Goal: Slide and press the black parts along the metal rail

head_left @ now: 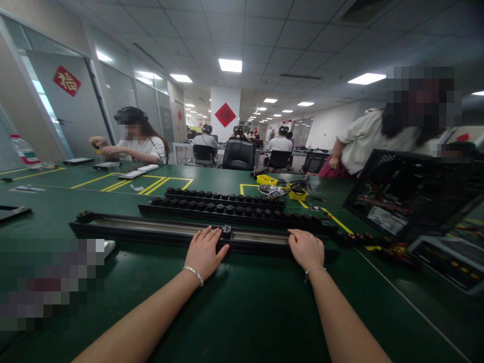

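A long black strip casing (143, 227) lies crosswise on the green table, its open channel facing up. One small black socket-like block (226, 232) sits in the channel near the middle. My left hand (206, 252) rests over the near edge of the casing, just left of that block, its fingers extended and thumb apart. Toward the casing's right end, my right hand (307, 249) is curled over it, gripping the edge; some of its fingers are hidden. Behind the casing lie two more black strips (234, 210), both lined with several round black sockets.
A metal bowl (271, 190) and yellow bins (266, 179) with cables stand beyond the strips. An opened computer case (397, 196) and a power supply unit (449, 259) occupy the right. One person (139, 143) sits across the table; another (363, 136) stands at right.
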`<action>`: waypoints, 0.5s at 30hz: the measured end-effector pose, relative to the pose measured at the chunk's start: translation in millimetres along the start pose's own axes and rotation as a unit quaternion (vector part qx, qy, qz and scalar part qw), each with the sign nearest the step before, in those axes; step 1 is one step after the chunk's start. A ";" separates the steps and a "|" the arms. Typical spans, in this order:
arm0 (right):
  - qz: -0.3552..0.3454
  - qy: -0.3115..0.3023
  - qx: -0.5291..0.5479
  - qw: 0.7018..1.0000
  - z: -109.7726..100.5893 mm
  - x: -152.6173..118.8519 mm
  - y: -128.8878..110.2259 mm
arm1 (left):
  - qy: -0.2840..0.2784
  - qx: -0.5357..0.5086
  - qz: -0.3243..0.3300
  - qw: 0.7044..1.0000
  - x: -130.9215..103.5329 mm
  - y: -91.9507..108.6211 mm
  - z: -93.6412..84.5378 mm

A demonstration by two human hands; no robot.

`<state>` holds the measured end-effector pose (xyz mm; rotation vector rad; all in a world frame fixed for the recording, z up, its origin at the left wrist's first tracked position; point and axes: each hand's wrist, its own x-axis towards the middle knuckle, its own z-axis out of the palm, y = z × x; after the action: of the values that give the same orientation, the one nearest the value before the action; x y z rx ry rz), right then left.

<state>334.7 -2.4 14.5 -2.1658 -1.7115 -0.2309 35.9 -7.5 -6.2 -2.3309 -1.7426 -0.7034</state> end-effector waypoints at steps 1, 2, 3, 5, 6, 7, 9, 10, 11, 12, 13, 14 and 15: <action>-0.001 0.000 -0.001 1.000 0.0 0.0 0.0 | 0.000 -0.001 0.001 1.000 -0.2 0.4 0.0; -0.001 -0.001 -0.002 1.000 -0.1 0.0 0.1 | 0.001 -0.002 0.002 1.000 -0.2 0.6 0.0; -0.002 -0.001 -0.001 1.000 0.0 0.0 0.1 | 0.001 -0.003 0.002 1.000 -0.2 0.7 -0.1; -0.002 -0.001 0.000 1.000 0.1 0.0 0.2 | 0.002 -0.005 0.001 1.000 0.0 0.7 -0.3; -0.002 -0.002 0.001 1.000 0.2 0.1 0.2 | 0.002 -0.006 0.001 1.000 0.2 0.6 -0.5; -0.002 -0.003 0.001 1.000 0.2 0.1 0.3 | 0.002 -0.007 0.000 1.000 0.3 0.5 -0.7; -0.002 -0.004 0.002 1.000 0.2 0.1 0.3 | 0.000 -0.009 0.000 1.000 0.5 0.4 -1.0; -0.002 -0.004 0.002 1.000 0.1 0.1 0.3 | 0.000 -0.009 0.000 1.000 0.5 0.5 -1.0; -0.002 -0.004 0.003 1.000 0.1 0.0 0.3 | 0.000 -0.009 0.000 1.000 0.4 0.6 -1.1; -0.001 -0.004 0.004 1.000 0.0 0.0 0.4 | -0.001 -0.009 0.001 1.000 0.2 0.7 -1.0; -0.001 -0.003 0.005 1.000 0.0 0.0 0.5 | -0.001 -0.009 0.001 1.000 0.0 1.0 -0.8; -0.001 -0.003 0.006 1.000 0.1 0.0 0.6 | 0.000 -0.009 0.002 1.000 -0.2 1.2 -0.6; -0.002 -0.003 0.007 1.000 0.2 0.1 0.8 | 0.000 -0.010 0.004 1.000 -0.4 1.6 -0.3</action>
<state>335.5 -2.4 14.2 -2.1546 -1.7160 -0.2141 37.2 -8.5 -5.8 -2.3493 -1.7348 -0.7217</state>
